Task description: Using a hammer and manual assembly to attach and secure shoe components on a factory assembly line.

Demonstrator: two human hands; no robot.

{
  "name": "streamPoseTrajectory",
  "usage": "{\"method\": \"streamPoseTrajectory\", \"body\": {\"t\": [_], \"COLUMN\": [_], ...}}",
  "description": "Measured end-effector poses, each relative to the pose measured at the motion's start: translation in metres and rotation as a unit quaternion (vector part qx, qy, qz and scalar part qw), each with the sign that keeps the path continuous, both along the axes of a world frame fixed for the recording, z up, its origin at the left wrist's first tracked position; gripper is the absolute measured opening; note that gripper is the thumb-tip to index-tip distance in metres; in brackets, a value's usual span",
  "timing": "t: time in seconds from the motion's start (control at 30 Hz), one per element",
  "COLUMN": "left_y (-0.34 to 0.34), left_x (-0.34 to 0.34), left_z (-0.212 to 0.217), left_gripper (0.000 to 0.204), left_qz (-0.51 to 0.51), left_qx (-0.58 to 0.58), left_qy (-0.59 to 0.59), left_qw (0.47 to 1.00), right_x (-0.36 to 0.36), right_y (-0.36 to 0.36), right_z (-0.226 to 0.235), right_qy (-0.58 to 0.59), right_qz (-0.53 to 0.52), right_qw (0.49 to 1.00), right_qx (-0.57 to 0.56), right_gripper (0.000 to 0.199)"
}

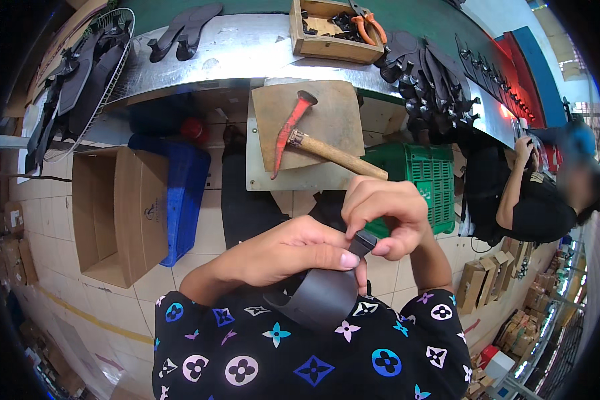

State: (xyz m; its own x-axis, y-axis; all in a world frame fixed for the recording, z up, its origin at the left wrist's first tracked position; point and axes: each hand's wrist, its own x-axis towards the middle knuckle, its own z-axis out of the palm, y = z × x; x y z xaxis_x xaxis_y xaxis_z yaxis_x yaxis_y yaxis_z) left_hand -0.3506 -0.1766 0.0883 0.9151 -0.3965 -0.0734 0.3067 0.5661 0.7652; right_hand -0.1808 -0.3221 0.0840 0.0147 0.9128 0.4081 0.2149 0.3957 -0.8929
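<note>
In front of my chest I hold a dark grey shoe sole (323, 300) with a small black heel turned upward. My left hand (290, 250) is closed round it, thumb pressed beside the heel. The fingers of my right hand (390, 217) pinch the heel's end from the other side. Whether a small part sits between those fingertips is hidden. Just beyond my hands, a hammer (327, 155) with a red head and wooden handle lies across a brown board (347, 110).
Pliers with orange handles (367, 28) rest in a wooden box (333, 48) of small black parts. Heeled soles (433, 73) crowd the metal bench's right; more fill a wire rack (93, 73). A cardboard box (120, 213) and green crate (427, 180) stand below. Another person (540, 193) works at right.
</note>
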Motion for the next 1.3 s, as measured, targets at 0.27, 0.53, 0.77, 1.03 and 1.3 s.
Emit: {"method": "streamPoseTrajectory", "body": {"t": [0.27,0.53,0.77,1.03,1.3], "left_y": [0.014,0.170,0.206,0.043,0.041], "left_x": [0.011,0.051,0.072,0.149,0.105], "left_z": [0.013,-0.034,-0.093,-0.003,0.014], "left_gripper": [0.022,0.035,0.048,0.077,0.025], "left_qz": [0.141,0.730,0.586,0.461,0.604], "left_qx": [0.325,0.506,0.726,0.700,0.482], "left_qy": [-0.054,-0.047,0.010,-0.218,-0.176], "left_qw": [0.934,0.457,0.358,0.500,0.610], "right_x": [0.014,0.155,0.278,0.136,0.024], "right_y": [-0.012,-0.052,-0.065,0.056,0.027], "right_z": [0.000,-0.022,-0.076,0.045,-0.046], "right_qy": [-0.057,-0.241,-0.323,0.482,-0.355], "right_qz": [-0.082,-0.605,-0.629,-0.381,-0.510], "right_qw": [0.994,0.739,0.695,0.780,0.783], "right_qx": [-0.049,-0.173,-0.131,0.120,0.024], "right_gripper": [0.050,0.039,0.021,0.012,0.070]}}
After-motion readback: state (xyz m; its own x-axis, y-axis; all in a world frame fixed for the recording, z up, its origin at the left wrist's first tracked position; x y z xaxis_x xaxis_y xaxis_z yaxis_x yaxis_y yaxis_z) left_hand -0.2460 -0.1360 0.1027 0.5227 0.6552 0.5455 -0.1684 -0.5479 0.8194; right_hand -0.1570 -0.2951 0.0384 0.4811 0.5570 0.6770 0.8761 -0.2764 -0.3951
